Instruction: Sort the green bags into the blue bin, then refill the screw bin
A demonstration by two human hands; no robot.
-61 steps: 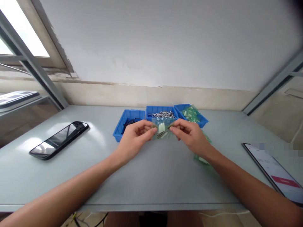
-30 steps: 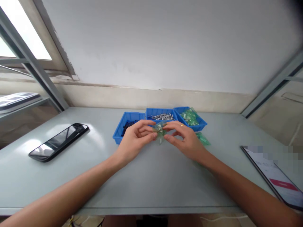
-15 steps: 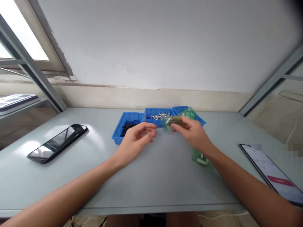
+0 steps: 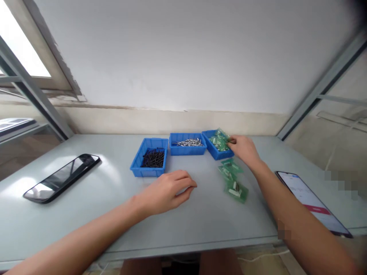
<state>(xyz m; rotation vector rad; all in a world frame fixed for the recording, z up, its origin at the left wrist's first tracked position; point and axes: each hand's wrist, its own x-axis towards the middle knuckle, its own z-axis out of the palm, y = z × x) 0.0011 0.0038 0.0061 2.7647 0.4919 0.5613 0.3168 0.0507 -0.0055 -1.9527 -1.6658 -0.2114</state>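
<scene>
My left hand [image 4: 173, 192] hovers over the middle of the table, thumb and fingertips brought together with nothing visible between them. At the back right, my right hand [image 4: 243, 149] reaches to the edge of a blue bin [image 4: 219, 154], its fingertips closed on a green plastic bag [image 4: 225, 138]. Other small green bags lie heaped in that bin. On the table in front of it are several green bags [image 4: 236, 191] with small white and metal parts inside. A middle blue bin [image 4: 187, 150] holds silver screws; a left blue bin [image 4: 149, 172] holds black screws.
A black phone-like device [image 4: 61, 178] lies on the left of the grey table [image 4: 172, 233]. A phone with a lit screen [image 4: 309, 198] lies at the right, partly under my right forearm. Metal frame posts rise on both sides, and a wall stands behind.
My right hand has let go of the green bag it held over the table and moved back right to the bin. My left hand has drawn nearer and its fingers have closed.
</scene>
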